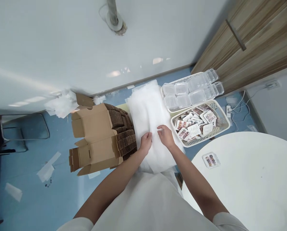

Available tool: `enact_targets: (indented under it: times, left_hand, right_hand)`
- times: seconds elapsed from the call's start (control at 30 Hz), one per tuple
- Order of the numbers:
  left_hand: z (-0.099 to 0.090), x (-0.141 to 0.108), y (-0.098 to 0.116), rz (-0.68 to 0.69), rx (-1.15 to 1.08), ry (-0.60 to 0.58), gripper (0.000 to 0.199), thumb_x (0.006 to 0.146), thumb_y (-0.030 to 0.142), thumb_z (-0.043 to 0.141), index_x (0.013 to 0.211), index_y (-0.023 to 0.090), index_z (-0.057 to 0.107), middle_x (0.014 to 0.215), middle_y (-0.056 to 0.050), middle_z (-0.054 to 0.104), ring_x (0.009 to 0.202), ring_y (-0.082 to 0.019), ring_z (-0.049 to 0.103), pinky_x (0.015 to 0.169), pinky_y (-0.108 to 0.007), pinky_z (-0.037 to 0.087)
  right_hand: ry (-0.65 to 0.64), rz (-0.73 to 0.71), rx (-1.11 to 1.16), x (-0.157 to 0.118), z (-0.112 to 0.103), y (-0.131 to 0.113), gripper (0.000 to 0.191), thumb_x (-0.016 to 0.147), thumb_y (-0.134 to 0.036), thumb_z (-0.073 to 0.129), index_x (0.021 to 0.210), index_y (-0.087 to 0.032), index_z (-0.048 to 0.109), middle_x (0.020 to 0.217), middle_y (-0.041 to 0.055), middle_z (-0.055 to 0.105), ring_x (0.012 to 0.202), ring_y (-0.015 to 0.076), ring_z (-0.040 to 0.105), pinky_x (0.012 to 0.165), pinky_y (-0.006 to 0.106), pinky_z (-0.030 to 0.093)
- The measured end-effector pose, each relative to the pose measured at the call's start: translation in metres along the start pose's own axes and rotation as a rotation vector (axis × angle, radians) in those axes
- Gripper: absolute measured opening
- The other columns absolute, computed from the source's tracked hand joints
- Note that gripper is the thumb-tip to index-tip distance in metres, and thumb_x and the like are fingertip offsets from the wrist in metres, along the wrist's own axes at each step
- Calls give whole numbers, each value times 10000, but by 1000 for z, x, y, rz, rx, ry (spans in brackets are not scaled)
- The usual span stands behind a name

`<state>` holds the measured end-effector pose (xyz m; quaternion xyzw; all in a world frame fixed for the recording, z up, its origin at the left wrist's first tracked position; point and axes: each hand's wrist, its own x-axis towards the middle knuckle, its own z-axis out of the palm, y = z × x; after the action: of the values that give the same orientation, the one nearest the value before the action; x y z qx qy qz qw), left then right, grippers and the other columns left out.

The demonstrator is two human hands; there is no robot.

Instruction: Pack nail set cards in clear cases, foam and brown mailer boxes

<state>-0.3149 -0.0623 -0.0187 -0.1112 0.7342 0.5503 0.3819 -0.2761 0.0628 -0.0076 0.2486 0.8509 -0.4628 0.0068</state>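
Shirt [155, 199], then white sheets [148, 106] hemmed between cartons [95, 123] and baskets [223, 119]; left fingers [149, 136] pressed together, right fingers [160, 127] parted

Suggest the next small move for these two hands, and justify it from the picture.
Perhaps the right hand should lift just the top layer of the white sheets while the left hand steadies them: both hands are at the pile, and its layers overlap unevenly, so several could come up together. Whether either hand grips one is unclear.
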Motion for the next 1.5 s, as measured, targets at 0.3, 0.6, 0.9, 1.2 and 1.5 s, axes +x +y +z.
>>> enact_targets:
  times: [0.3, 0.6, 0.9, 1.2, 1.5]
  left_hand:
    - [-36, -55, 7, 188, 200, -182, 369, 778, 348, 502, 1095, 160, 507, 1152, -128, 525, 1002, -196, 522, 812, -314, 413]
    - [-80, -87, -15, 284, 147, -289, 369, 703, 344, 593, 1016, 152, 557, 1080, -122, 558, 925, -178, 540, 816, -300, 402]
    - [-80, -80, -27, 320, 173, -282, 339, 718, 294, 570, 1009, 120, 553, 1025, -131, 567, 861, -168, 544, 789, -298, 417]
    - [-68, -84, -25, 345, 263, -360, 439, 701, 349, 600, 1081, 142, 525, 1167, -148, 514, 975, -208, 541, 835, -314, 407]
    - [-10, -103, -53, 184, 370, -566, 731, 751, 485, 504, 1342, 213, 170, 1393, -119, 271, 1250, -219, 320, 949, -310, 342]
  right_hand:
    - [85, 37, -439, -22, -3, -13, 401, 718, -28, 384, 1055, -176, 544, 1172, 118, 489, 887, 211, 574, 733, 320, 432]
    - [399, 257, -381, -44, -8, -16, 410, 791, -131, 372, 1201, -145, 380, 856, 70, 626, 808, 198, 583, 676, 276, 398]
    - [559, 194, -393, -64, -14, -10, 231, 789, -221, 375, 911, -162, 563, 980, 124, 581, 931, 236, 528, 766, 329, 375]
    - [654, 122, 79, -105, -23, -47, 310, 799, -320, 350, 1067, -186, 431, 876, 54, 616, 600, 140, 593, 665, 298, 435]
    - [923, 259, 268, -230, -40, -35, 236, 778, -273, 343, 969, -209, 468, 748, 11, 588, 552, 124, 561, 599, 288, 433]
